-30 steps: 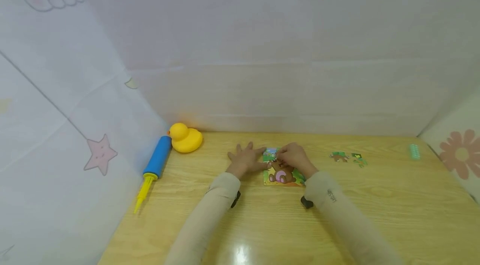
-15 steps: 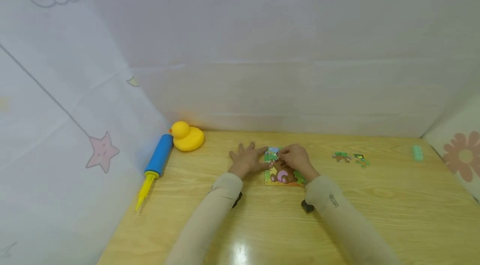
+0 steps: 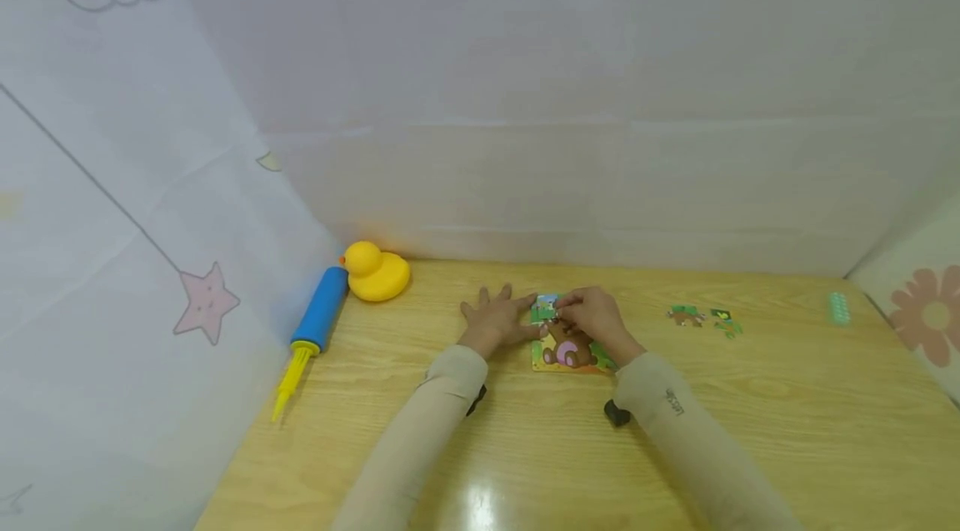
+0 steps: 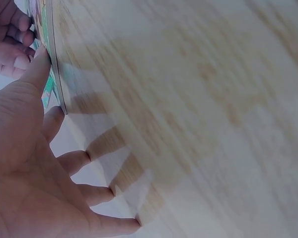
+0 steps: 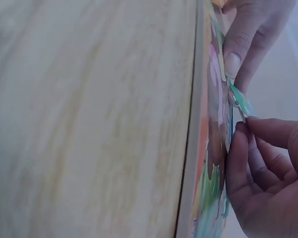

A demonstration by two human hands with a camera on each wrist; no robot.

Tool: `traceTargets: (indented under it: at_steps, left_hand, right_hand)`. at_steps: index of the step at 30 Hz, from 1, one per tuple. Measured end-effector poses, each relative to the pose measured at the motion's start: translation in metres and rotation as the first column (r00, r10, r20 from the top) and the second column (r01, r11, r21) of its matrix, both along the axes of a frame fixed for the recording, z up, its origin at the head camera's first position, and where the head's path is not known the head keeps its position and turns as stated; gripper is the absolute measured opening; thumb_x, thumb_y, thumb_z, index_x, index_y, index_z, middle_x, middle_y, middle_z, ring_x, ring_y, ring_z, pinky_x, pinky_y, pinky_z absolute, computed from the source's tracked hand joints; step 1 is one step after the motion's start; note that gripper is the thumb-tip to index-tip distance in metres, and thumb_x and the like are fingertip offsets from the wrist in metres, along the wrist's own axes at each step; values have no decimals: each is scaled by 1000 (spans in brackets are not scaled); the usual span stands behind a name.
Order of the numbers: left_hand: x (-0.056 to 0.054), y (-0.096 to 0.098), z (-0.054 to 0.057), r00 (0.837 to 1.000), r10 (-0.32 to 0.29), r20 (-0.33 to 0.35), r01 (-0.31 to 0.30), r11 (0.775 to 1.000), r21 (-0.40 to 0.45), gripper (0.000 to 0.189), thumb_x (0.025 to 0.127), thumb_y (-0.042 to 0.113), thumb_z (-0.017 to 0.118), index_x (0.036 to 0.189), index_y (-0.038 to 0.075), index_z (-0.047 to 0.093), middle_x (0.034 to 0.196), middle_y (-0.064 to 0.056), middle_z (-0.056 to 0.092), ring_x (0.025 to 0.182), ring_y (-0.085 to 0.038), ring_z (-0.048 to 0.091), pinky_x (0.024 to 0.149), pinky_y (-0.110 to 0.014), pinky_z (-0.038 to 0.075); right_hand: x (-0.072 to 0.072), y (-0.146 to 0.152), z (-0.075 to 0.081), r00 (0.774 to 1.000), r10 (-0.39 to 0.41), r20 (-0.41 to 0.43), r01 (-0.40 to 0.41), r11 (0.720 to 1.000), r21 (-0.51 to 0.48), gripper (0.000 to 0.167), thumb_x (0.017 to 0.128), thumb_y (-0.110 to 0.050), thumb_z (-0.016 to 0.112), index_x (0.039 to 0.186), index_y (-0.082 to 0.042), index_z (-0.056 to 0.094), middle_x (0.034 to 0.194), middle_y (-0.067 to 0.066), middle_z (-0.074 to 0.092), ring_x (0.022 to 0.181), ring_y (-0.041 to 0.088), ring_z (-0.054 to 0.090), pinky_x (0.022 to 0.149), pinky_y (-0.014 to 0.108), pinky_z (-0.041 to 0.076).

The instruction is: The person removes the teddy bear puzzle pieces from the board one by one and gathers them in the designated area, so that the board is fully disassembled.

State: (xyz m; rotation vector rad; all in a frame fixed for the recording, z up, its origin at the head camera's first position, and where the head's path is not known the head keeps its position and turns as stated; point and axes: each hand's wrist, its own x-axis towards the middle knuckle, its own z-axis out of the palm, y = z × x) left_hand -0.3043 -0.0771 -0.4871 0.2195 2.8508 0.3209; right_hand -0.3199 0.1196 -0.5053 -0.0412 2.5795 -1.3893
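Observation:
A jigsaw puzzle board (image 3: 567,354) with a brown bear picture lies flat on the wooden table in the head view. My left hand (image 3: 495,324) rests along its left side with fingers spread; its thumb and index finger touch the board's edge, the other fingertips the table. Over the upper part of the board, my right hand (image 3: 596,321) pinches a small puzzle piece (image 5: 241,100) between thumb and fingers. In the right wrist view the green-and-white piece is tilted up from the board. The right hand hides the board's upper right part in the head view.
Several loose puzzle pieces (image 3: 686,315) lie right of the board. Farther right is a small pale-green object (image 3: 838,308). A yellow rubber duck (image 3: 378,277) and a blue-and-yellow hand pump (image 3: 318,314) lie at the left. Light cloth walls (image 3: 480,181) border the table's back and sides.
The head view has shifted slightly, moving the whole scene a little to the right. The left hand keeps its place on the board's edge and the right hand keeps pinching the puzzle piece.

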Motion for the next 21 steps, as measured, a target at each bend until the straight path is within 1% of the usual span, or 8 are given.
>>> traceTargets:
  at_steps: [2,4,7,11,12,15,17,21]
  left_hand:
    - [0,0,-1,1000,-2,2,2,1000,-5,76,89,71,60,155,46,35,170,-10,21,154,-53,12,112,-82,14]
    - [0,-1,-1,1000,-1,4,1,1000,-7,76,88,72,60,156,46,35,170,-10,20,154,-53,11,112,-82,13]
    - [0,-1,-1,1000,0,3,0,1000,-7,77,88,73,59,156,46,34,170,-9,20,154,-52,11,113,-82,13]
    - [0,0,0,1000,0,0,0,1000,-13,76,88,72,59,156,46,35,170,-9,20,154,-52,11,113,-81,14]
    - [0,0,0,1000,-1,-1,1,1000,-17,76,88,72,59,155,46,35,170,-9,20,154,-52,11,113,-81,14]
    - [0,0,1,1000,-6,0,6,1000,-25,76,88,72,59,156,47,34,171,-8,19,155,-51,11,113,-81,14]
    - [0,0,0,1000,-8,3,8,1000,-28,76,89,73,58,156,47,33,171,-8,19,154,-51,11,113,-81,14]
    - [1,0,0,1000,-8,4,8,999,-31,76,89,73,57,156,46,33,171,-8,19,154,-52,11,113,-81,15]
  right_hand:
    - [-1,3,-2,999,-2,36,5,997,-83,21,97,-14,65,112,-3,75,101,13,75,72,14,70,65,28,60]
    - [-1,8,-3,997,8,83,8,982,-186,25,98,-13,64,118,-1,72,106,13,74,78,12,71,70,26,61]
    - [-4,19,-6,988,36,149,19,935,-355,32,100,-10,62,129,5,64,115,16,71,87,11,73,80,24,61]
    - [-4,34,-6,980,73,184,27,873,-487,41,103,-7,57,140,9,53,128,17,64,95,7,73,89,22,59]
    - [-4,37,-6,980,74,185,29,864,-502,42,103,-7,56,142,9,51,129,17,63,96,6,72,90,22,58]
    - [-4,49,-5,978,72,196,47,839,-542,44,104,-7,54,144,9,48,125,11,64,97,4,71,93,23,57]
    - [-4,58,-3,975,67,211,71,809,-583,41,104,-7,55,142,8,51,116,6,68,96,6,72,94,23,57]
    - [-4,77,-1,965,65,253,130,720,-682,22,102,-4,58,122,-3,67,100,2,73,92,9,74,91,21,58]
